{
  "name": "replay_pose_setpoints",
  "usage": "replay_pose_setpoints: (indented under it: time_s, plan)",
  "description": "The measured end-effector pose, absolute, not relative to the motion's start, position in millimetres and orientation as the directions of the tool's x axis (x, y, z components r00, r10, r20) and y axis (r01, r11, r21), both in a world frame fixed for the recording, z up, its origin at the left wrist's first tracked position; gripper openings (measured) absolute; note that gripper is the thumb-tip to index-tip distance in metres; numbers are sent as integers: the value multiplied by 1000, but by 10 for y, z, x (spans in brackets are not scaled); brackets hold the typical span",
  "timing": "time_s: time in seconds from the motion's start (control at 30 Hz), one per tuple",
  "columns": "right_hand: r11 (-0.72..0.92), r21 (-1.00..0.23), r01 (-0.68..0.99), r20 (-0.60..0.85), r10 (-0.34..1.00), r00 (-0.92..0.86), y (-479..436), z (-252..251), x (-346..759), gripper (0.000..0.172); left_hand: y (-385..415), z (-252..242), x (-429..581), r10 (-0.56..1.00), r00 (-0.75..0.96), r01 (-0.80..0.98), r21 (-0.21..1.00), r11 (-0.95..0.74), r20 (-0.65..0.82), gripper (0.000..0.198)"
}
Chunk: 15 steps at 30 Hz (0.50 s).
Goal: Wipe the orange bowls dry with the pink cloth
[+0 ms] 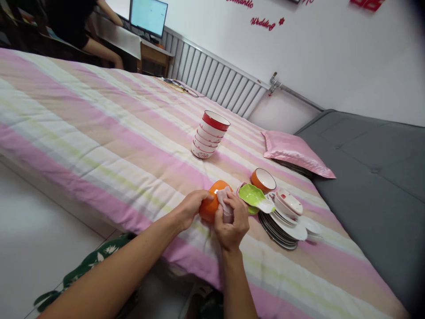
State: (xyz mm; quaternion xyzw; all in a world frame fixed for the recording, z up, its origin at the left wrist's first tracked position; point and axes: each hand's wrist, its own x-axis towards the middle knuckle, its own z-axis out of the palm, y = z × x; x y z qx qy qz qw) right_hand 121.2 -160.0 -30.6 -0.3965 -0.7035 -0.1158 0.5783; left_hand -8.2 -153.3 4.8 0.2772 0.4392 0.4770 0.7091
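An orange bowl [209,209] is tilted on its side above the near edge of the bed, its outer wall facing me. Gripping its left side is my left hand [192,208], with the thumb on the outside. My right hand [233,221] is closed on a pale pinkish cloth [225,204] and presses it against the bowl's right side. Just right of that hand lie green leaf-shaped dishes [251,194]. A second orange bowl [264,179] with a white inside stands behind them.
A stack of red-and-white bowls [210,135] stands mid-bed. Stacked plates [277,230] with a small white dish [289,203] on top sit to the right. Beyond are a pink pillow [297,153], grey headboard [368,164] and metal rail [212,66]. A person [71,22] sits by a monitor [148,17].
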Motion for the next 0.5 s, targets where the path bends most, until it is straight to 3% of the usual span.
replay_pose_setpoints:
  time_s: [0.13,0.3,0.5]
  plan:
    - [679,-271,683,896,438,-79,-1575,-326,1184,24,-1481,26,-76,902,56,-469,786,402,-428,12]
    - [644,-348,681,867,497,-28,-1556,-324,1194,25,-1448,17,-77,885,-35,-487,781,391,-464,14]
    - [582,-576,574,765,632,127,-1553,-297,1269,23,-1485,14,-39,874,-93,-484,789,379,-477,12]
